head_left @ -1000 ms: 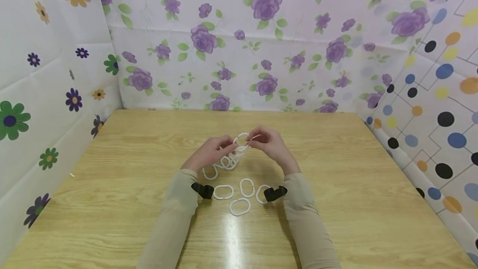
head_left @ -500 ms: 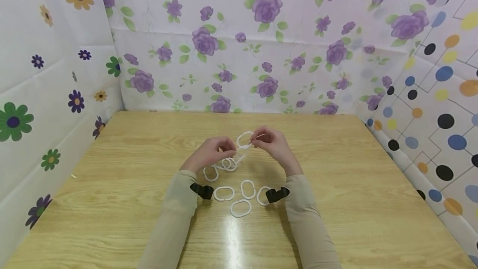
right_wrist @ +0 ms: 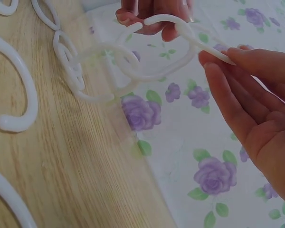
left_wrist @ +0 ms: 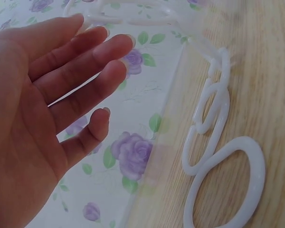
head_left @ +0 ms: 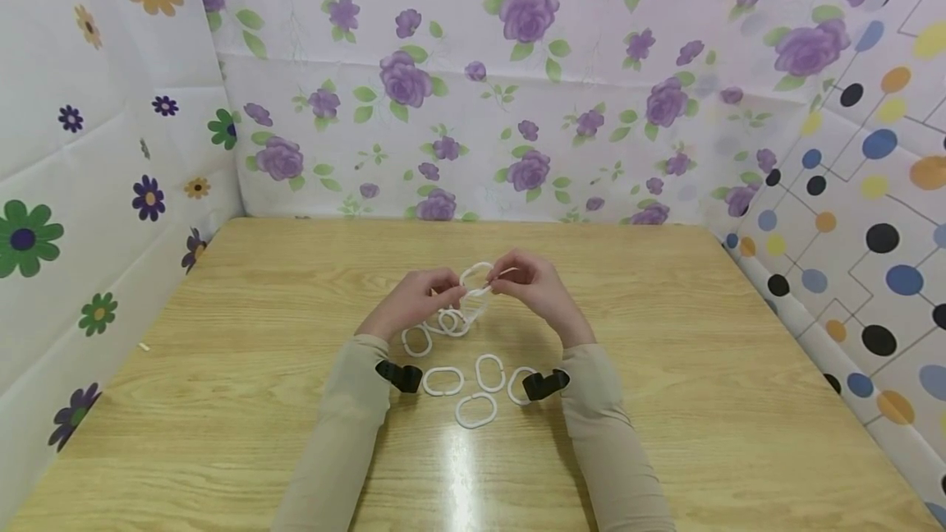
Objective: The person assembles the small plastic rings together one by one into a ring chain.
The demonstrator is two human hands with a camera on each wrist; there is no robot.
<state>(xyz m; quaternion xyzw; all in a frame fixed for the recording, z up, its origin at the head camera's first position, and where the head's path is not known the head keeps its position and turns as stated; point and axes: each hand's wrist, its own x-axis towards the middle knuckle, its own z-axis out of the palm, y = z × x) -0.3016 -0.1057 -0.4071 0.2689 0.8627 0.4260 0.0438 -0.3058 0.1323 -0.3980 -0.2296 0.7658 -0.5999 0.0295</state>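
Note:
A chain of white plastic C-shaped links (left_wrist: 222,111) trails from the tabletop up to both hands in the head view. My right hand (head_left: 541,290) pinches a white link (right_wrist: 213,51) between thumb and fingertips. That link passes through another raised link (right_wrist: 156,77), whose narrow gap faces my left hand. The left hand (head_left: 414,298) has thumb and index fingertip at this second link's edge, pinching it, with the other fingers spread loosely in the left wrist view. Lower down, the chain's end link (left_wrist: 260,175) lies on the table by the left wrist.
Several loose white links (head_left: 443,369) lie on the wooden table (head_left: 259,401) between the forearms, one partly behind the right wrist's black camera (head_left: 545,385). A small white piece (head_left: 144,346) lies near the left edge. Patterned cloth walls (head_left: 473,138) enclose the back and sides.
Half a second ago the left fingertips were apart from the links, and the right hand was slightly farther right. Now the hands are closer together and the left fingertips are back on the link.

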